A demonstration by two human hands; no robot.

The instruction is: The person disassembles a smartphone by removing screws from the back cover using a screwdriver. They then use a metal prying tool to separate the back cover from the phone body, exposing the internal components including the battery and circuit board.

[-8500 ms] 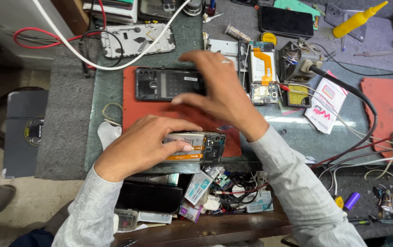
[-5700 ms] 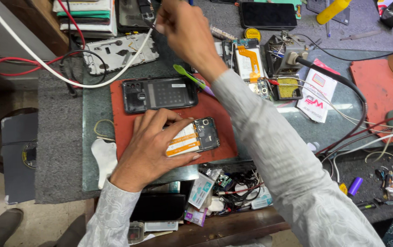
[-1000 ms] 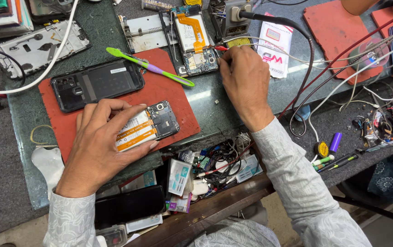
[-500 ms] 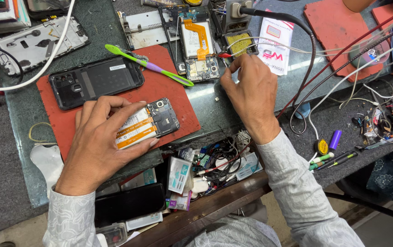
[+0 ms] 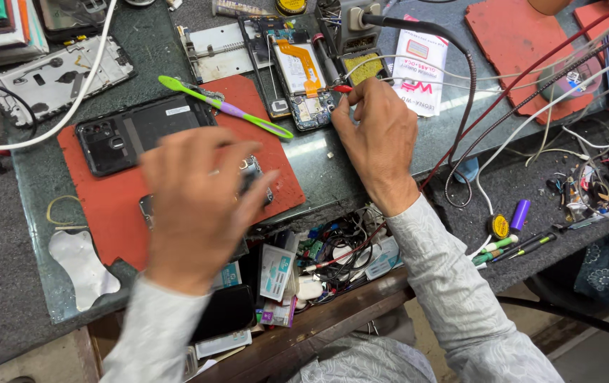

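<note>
Head view, left to right. A bare frame [image 5: 59, 71] lies at far left under a white cable [image 5: 84, 78]. On the red mat [image 5: 176, 213] rests a black back cover [image 5: 141, 131], with a green brush [image 5: 226, 108] lying aslant across the mat's upper edge. Your left hand [image 5: 198, 206], blurred in motion, is spread palm-down with fingers loosely open over the small board [image 5: 251, 174] near the mat's middle; a second ago it lay still, pinning that board flat, so it now appears to be lifting or shifting. Whether it has hold of the board cannot be told, since only a corner shows past the fingers. Right of the mat, the open phone [image 5: 297, 74] with its orange flex [image 5: 304, 60] lies on the glass. Your right hand [image 5: 382, 142] has moved up from the glass to the phone's lower right corner, fingers pinched shut on a red-tipped probe [image 5: 342, 89] whose tip sits just beside the phone's lower board. Judged from this, work has passed from the small board to the phone. Cables [image 5: 545, 106] trail right
</note>
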